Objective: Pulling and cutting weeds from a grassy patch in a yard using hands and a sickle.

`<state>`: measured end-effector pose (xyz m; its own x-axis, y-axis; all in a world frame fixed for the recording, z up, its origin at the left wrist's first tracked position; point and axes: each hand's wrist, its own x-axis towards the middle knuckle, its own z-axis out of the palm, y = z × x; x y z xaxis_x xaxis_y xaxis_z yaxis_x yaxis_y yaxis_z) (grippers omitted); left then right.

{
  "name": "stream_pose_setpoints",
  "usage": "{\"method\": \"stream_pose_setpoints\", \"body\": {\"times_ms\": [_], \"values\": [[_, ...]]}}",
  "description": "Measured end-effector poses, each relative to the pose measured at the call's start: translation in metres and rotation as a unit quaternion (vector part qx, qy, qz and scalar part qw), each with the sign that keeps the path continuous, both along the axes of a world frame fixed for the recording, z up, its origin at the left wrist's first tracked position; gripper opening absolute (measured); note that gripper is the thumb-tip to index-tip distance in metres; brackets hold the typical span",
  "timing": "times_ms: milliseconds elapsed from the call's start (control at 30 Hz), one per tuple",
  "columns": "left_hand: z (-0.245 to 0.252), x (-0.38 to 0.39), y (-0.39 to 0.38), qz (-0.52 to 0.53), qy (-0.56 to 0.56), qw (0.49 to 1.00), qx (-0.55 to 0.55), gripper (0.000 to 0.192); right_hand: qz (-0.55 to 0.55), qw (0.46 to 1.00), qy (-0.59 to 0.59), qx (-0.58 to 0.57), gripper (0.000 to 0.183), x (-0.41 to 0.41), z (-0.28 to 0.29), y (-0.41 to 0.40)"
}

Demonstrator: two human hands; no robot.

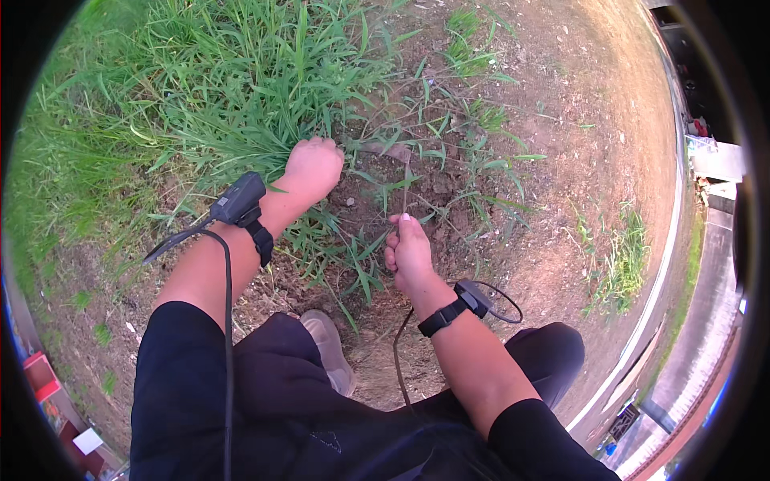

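Note:
My left hand (316, 163) is closed around the lower stems of a thick clump of green grass (258, 141). To its right, my right hand (412, 249) grips a small sickle-like hand tool (406, 186). The tool's narrow shaft points away from me, and a flat, soil-coloured blade (388, 150) sits crosswise at its far end. That blade lies close to the ground, pointing toward my left fist with a small gap between them. My right fingers hide the grip end, and I cannot tell whether the blade touches any stems.
Loose grass stems (361, 264) lie between my hands and my shoe (329, 349). Bare brown soil (559, 144) spreads to the right, with a grass tuft (625, 258). Cables run from the devices strapped to my left wrist (240, 201) and right wrist (472, 299).

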<state>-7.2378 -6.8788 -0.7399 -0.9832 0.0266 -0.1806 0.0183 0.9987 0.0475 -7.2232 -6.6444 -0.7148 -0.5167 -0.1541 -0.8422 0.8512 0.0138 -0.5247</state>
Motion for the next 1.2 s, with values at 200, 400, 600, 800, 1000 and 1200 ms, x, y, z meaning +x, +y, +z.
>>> {"method": "stream_pose_setpoints", "body": {"times_ms": [200, 400, 600, 800, 1000, 1200], "values": [[-0.002, -0.002, -0.003, 0.0, 0.024, 1.0, 0.006, 0.016, 0.049, 0.995, 0.073, 0.046, 0.027, 0.011, -0.028, -0.01], [0.003, 0.005, -0.021, 0.015, 0.017, 0.999, 0.039, 0.013, 0.068, 0.986, 0.12, 0.092, 0.03, 0.042, -0.041, 0.036], [0.006, 0.029, -0.034, 0.01, 0.06, 0.997, 0.036, 0.012, 0.046, 0.979, 0.176, 0.094, 0.03, 0.034, -0.041, 0.016], [0.015, 0.029, -0.025, -0.002, 0.09, 0.994, 0.066, 0.014, 0.043, 0.988, 0.131, 0.072, 0.03, 0.031, -0.044, -0.019], [0.009, 0.021, -0.018, 0.016, 0.06, 0.998, -0.015, 0.017, 0.085, 0.989, 0.111, 0.049, 0.03, 0.037, -0.045, -0.025], [0.002, 0.021, -0.012, 0.006, -0.006, 0.999, -0.038, 0.016, 0.129, 0.974, 0.146, 0.113, 0.035, 0.036, -0.06, -0.025]]}}
